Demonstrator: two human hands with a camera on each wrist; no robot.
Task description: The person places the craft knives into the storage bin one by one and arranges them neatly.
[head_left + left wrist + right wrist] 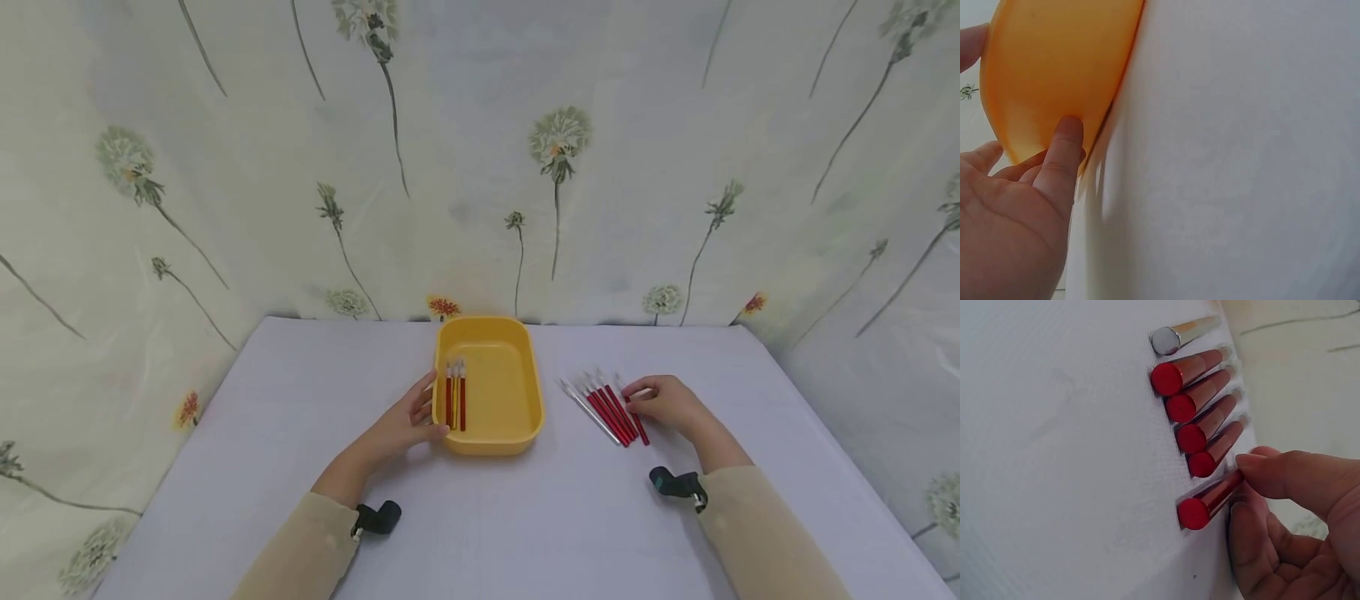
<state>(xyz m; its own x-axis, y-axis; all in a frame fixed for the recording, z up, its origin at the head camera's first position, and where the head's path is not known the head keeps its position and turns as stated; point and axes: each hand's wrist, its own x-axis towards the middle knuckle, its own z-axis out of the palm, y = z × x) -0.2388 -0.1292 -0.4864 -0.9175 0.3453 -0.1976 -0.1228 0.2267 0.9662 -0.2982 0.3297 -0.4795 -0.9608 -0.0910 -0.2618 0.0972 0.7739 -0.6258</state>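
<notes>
Here the right hand [667,404] pinches a red stick [1219,497], pale tip [617,381] slanting away leftward; left hand [405,421] grips tray [501,387].

White table [525,521] under left hand [408,419] and right hand [667,402]. Pale back wall [465,150] beyond both hands, tall fluffy dandelions [560,136] all over. Left wall [67,225] out past left hand, right wall [885,400] out past right hand, both flowery too. Little orange flowers [443,306] low down. Soft, dim light.
</notes>
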